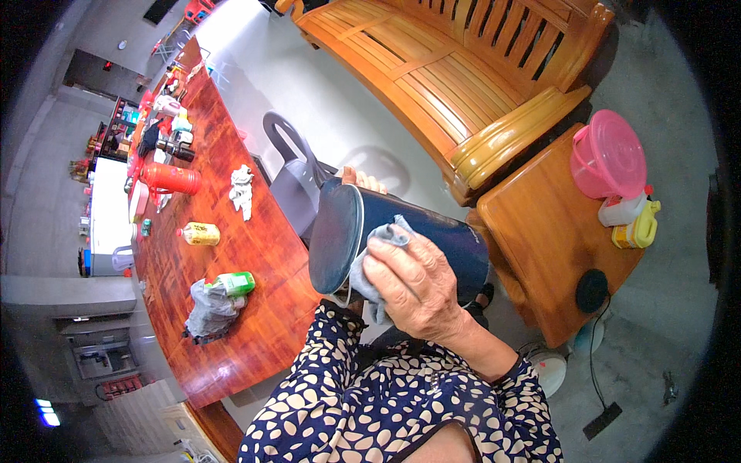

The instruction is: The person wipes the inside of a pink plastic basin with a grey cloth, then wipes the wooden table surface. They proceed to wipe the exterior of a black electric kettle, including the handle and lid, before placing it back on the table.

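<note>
A dark blue cylindrical vessel [422,217], which looks like an electric kettle, lies tilted on its side in front of my chest. Its flat round end [336,237] with a pale rim faces left. My left hand [363,180] supports it from beneath and behind; only the fingers show over the far side, the palm being hidden. In my right hand [414,283] is a bunched grey cloth [373,286], pressed against the near side of the vessel by the rim.
On the left, a red-brown wooden table [272,289] carries a red thermos flask [172,178], bottles and cloths. A grey plastic chair [292,191] stands beyond the vessel. To the right, a wooden side table [532,231] bears a pink lidded bucket [602,162] and a black corded disc [591,290].
</note>
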Tool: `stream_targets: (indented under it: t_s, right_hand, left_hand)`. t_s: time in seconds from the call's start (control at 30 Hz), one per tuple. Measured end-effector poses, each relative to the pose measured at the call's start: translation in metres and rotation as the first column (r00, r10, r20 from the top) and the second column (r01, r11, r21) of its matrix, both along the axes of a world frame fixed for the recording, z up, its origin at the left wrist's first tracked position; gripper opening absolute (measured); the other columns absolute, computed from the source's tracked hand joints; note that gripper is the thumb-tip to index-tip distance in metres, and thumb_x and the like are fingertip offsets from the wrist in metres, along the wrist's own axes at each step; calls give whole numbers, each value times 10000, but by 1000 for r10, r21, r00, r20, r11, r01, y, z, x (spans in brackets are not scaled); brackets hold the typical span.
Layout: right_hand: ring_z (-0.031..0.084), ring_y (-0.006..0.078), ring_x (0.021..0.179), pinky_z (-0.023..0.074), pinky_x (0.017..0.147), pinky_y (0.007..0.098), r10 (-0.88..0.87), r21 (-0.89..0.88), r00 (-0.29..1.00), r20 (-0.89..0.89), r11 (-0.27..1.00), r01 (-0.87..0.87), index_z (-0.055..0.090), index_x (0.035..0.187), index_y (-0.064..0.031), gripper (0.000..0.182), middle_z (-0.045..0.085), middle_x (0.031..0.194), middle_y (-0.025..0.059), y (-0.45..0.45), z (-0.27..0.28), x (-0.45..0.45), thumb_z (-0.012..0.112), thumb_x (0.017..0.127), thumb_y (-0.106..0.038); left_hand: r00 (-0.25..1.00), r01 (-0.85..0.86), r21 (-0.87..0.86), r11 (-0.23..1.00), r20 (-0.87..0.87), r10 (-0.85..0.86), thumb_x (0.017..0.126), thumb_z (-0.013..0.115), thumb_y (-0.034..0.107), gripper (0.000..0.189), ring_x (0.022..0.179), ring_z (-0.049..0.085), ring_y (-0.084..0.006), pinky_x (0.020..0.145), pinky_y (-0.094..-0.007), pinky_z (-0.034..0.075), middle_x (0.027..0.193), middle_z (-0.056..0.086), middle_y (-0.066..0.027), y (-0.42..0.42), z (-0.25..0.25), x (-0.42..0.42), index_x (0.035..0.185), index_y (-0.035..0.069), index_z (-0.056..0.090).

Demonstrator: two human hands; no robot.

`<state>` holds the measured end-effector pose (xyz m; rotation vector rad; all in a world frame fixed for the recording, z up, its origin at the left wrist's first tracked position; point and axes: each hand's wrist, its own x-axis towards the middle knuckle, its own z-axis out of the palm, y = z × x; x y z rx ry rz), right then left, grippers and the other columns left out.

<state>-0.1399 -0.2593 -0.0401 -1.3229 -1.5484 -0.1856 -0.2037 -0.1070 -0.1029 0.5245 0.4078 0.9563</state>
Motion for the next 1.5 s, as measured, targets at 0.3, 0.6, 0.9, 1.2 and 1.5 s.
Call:
stream_targets:
  t_s: [0.3, 0.6, 0.9, 1.2, 1.5]
  right_hand:
    - [552, 327, 1102, 406, 989, 427, 5, -238, 962, -275, 969, -73, 548, 1201, -4, 485, 580, 1204, 164, -10, -17, 46, 592, 719, -35]
    - [583, 338, 989, 470, 869, 365, 52, -325, 805, -591, 898, -296, 568, 1128, 29, 262, 584, 1079, 199, -8, -28, 61, 532, 887, -66]
    - [547, 326, 1090, 407, 975, 396, 417, -100, 790, -450, 855, -508, 550, 1158, 33, 296, 584, 1136, 179, 42, 29, 45, 502, 879, -53]
    - [607, 300, 1005, 454, 880, 359, 397, -281, 636, -662, 655, -701, 569, 1155, -17, 295, 615, 1079, 182, 58, 34, 24, 457, 954, -202]
    - [611, 317, 895, 456, 815, 376, 371, -466, 621, -691, 428, -774, 573, 1139, -3, 384, 631, 978, 194, 85, 11, 1, 447, 945, -310]
  left_hand:
    - [991, 74, 275, 959, 83, -101, 983, 500, 275, 302, 564, 380, -125, 635, -286, 373, 577, 421, 9, 18, -12, 1, 739, 98, 496]
    - [988, 142, 328, 934, 5, -152, 981, 507, 213, 315, 564, 369, -119, 669, -295, 367, 562, 341, 29, 13, -3, 4, 695, 115, 419]
    - [983, -115, -206, 972, -168, 81, 916, 589, 168, 135, 756, 513, -115, 715, -224, 444, 740, 464, 6, -51, 118, 5, 901, 62, 506]
    - [936, 232, 91, 968, 249, -248, 918, 564, 139, 122, 680, 478, -114, 624, -263, 416, 678, 450, 7, -3, 5, -58, 835, 82, 495]
    - [978, -199, 68, 978, -56, 203, 952, 535, 160, 169, 605, 435, -112, 644, -278, 395, 614, 391, 16, -7, 50, -88, 809, 87, 485]
